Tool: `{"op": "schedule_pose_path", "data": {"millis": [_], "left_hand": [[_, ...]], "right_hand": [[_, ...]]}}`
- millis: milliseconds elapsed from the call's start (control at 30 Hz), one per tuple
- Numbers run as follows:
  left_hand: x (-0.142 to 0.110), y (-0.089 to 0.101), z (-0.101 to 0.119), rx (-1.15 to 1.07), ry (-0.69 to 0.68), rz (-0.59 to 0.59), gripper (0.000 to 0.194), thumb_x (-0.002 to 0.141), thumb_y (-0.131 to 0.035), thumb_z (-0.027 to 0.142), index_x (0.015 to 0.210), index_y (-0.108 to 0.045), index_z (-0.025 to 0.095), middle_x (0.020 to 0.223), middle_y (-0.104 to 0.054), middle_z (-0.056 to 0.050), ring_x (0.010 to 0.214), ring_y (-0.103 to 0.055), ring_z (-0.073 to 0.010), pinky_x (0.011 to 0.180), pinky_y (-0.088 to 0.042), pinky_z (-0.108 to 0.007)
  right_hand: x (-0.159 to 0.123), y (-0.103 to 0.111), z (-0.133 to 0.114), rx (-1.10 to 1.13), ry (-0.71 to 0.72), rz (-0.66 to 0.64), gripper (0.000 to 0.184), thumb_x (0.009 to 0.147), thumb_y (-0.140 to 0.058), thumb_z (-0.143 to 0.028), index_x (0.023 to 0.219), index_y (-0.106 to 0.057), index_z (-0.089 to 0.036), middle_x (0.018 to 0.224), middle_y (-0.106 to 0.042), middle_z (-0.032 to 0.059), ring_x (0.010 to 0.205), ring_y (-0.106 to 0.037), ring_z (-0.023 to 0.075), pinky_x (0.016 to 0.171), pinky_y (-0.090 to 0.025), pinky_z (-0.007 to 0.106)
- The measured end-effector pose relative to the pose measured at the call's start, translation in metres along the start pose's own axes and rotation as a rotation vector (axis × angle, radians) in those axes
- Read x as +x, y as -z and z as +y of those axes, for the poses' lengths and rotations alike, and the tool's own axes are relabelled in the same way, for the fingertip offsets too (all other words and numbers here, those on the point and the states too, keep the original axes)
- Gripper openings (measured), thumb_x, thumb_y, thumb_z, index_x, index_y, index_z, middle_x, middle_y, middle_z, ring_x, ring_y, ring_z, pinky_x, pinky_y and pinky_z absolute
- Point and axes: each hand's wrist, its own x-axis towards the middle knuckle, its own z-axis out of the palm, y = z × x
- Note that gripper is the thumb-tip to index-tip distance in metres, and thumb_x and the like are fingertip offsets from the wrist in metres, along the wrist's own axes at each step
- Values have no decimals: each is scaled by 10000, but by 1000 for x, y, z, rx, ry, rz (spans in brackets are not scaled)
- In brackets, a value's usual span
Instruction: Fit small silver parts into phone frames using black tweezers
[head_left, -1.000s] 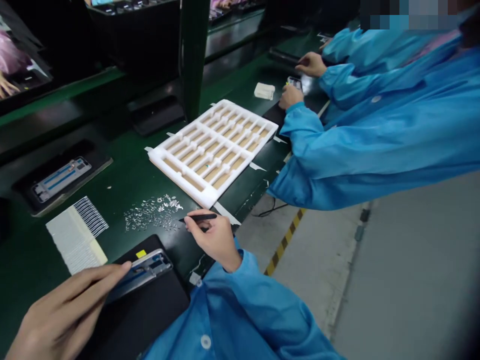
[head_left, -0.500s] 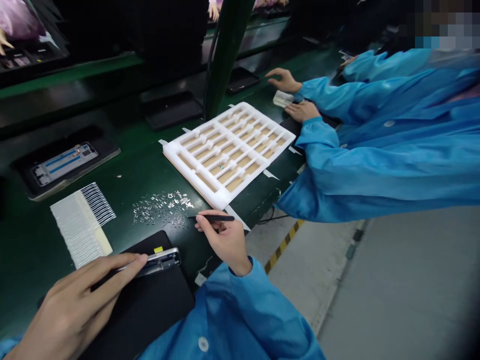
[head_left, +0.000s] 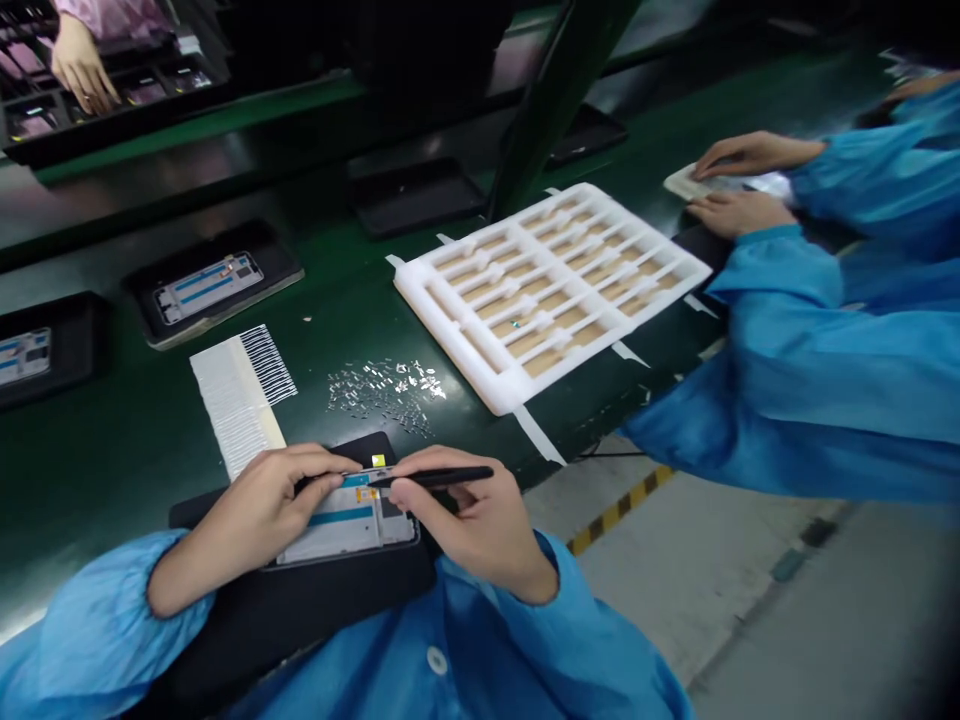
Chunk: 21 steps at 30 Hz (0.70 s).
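A phone frame (head_left: 341, 525) with blue strips and an orange flex piece lies flat on a black pad (head_left: 300, 610) in front of me. My left hand (head_left: 277, 500) grips its left side, thumb and fingers pinching near the upper edge. Black tweezers (head_left: 442, 478) are held in my right hand (head_left: 480, 510), which also rests at the frame's upper right edge. The tweezers' tip is over the frame; whether it holds a part is too small to tell. Beyond the frame, many tiny metal parts (head_left: 382, 392) are scattered on the green bench.
A sheet of thin strips (head_left: 236, 400) lies left of the parts. A white foam tray (head_left: 499, 385) is taped to the bench (head_left: 352, 290). More phone frames (head_left: 210, 287) sit in black trays at left. A co-worker's hands (head_left: 742, 190) work at the right.
My right hand has brought the tweezers from the scattered parts to the phone frame. The frame, tilted on edge before, now lies flat, and the view has shifted left.
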Motion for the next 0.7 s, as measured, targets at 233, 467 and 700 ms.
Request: {"op": "schedule_pose_path", "data": {"millis": [233,467,700], "left_hand": [[-1,-1,0,-68,31,-7,291,1053,-561,341,1193,-814,315,1140,-809,-7,1029,-759,-189,887,-588,-286],[-1,-2,2,-90,93,-19,292,1031,-578,368,1194,-819,338,1143,-805,1,1007,-752,-187,839,-582,-274],[0,-6,8,-116,147,23,269,986,-622,396,1127,-841,327,1081,-805,-11,892,-757,-172,621,-532,-232]], "right_hand": [[5,-9,9,-90,7,-19,63,935,-760,-233,946,-819,-215,888,-820,51,749,-786,201,662,-645,294],[5,-10,7,-111,-1,-25,70,936,-752,-219,940,-820,-205,874,-815,46,730,-779,187,639,-629,279],[4,-11,8,-85,-36,6,76,933,-758,-231,939,-823,-193,897,-821,70,745,-793,203,644,-647,291]]}}
